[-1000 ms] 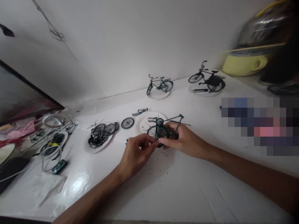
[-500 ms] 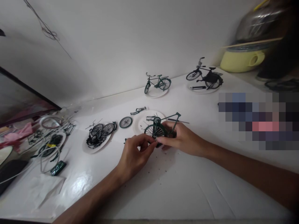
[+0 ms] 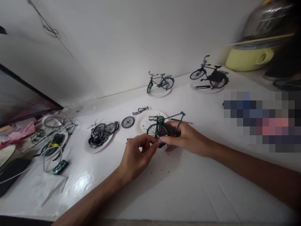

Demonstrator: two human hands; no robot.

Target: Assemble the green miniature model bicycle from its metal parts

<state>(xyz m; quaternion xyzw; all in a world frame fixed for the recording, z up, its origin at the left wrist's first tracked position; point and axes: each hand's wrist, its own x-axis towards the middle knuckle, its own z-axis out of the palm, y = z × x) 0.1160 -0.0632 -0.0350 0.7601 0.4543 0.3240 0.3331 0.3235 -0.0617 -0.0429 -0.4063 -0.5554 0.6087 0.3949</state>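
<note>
A green model bicycle frame (image 3: 172, 116) with one spoked wheel fitted is held upside down over the white table. My right hand (image 3: 188, 138) grips it from the right, its thumb reaching toward the wheel's hub. At the hub, the thumb and fingertips of my left hand (image 3: 138, 153) are pinched together; whatever sits between them is too small to make out. Behind the frame lies a white paper plate (image 3: 140, 121) with small parts. A loose green-rimmed wheel (image 3: 128, 122) rests left of that plate, with a thin fork-like part (image 3: 140, 110) behind it.
Two model bicycles, one green (image 3: 160, 82) and one black (image 3: 210, 74), stand on plates at the back. Plates of black parts (image 3: 101, 135) and green parts (image 3: 55, 144) lie left. Tiny bits (image 3: 161, 171) are scattered in front. A yellow pot (image 3: 246, 59) stands back right.
The whole view has shifted slightly. Both hands keep almost the same hold at the wheel hub, with no clear change in the parts.
</note>
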